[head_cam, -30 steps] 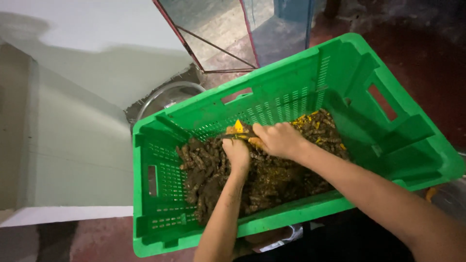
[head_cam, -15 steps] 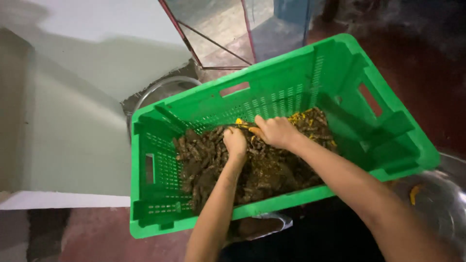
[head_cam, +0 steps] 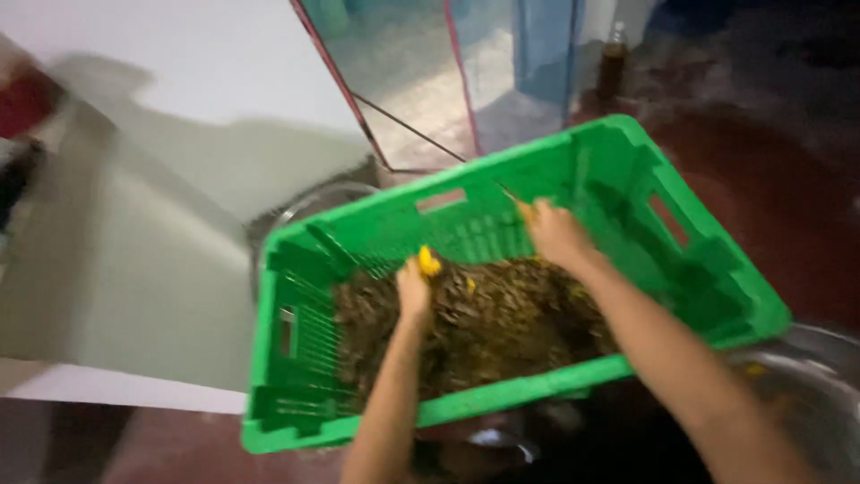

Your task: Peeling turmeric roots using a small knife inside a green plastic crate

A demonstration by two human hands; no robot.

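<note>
Green crate [head_cam: 296, 332], brown-yellow roots [head_cam: 484, 332]

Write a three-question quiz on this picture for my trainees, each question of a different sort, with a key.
1. True or false: the left hand holds a small yellow piece.
2. What colour is the crate? A red, B green, C blue.
3. Fill in: the right hand is raised near the crate's far ____.

Key: 1 true. 2 B. 3 wall. The crate holds a brown heap; a metal basin shows at the right.
</note>
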